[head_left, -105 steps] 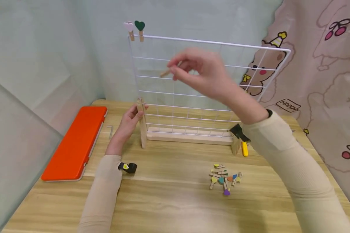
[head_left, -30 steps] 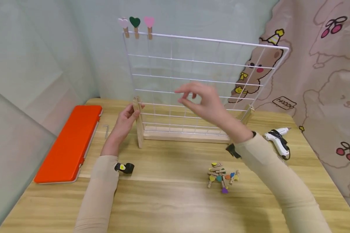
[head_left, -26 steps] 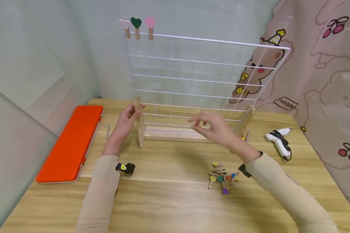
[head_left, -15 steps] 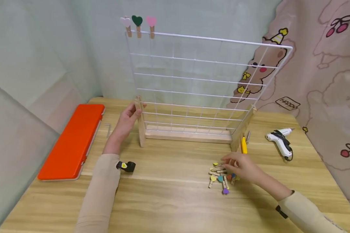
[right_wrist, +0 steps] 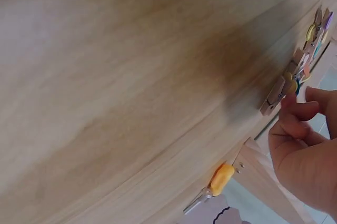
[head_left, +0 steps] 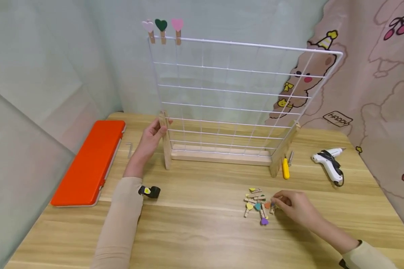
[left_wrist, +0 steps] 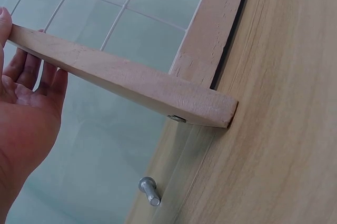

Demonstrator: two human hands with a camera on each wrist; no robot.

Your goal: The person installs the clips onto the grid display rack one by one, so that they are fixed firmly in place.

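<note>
My left hand (head_left: 150,139) grips the left wooden post (head_left: 166,144) of a stand holding a white wire grid (head_left: 227,79); in the left wrist view, its fingers lie behind that post. Clipped along the top wire at the left are a pale pink heart clothespin (head_left: 148,27), a dark green one (head_left: 161,25) and a pink one (head_left: 177,25). A small pile of heart clothespins (head_left: 257,206) lies on the table. At its right edge my right hand (head_left: 297,207) has curled fingertips at a blue-heart clothespin (head_left: 272,210), partly hidden; whether they pinch it is unclear.
A red-orange case (head_left: 89,162) and a hex key (head_left: 129,149) lie left of the stand. Right of it are a yellow-handled tool (head_left: 285,169), a metal bolt or rod (head_left: 291,158) and a white glue gun (head_left: 329,164). Fabric hangs behind the table (head_left: 202,239).
The pink heart clothespin, earlier in my right hand, is clipped on the top wire. My right hand has come down from the grid to the pile's right edge. My left hand keeps its grip.
</note>
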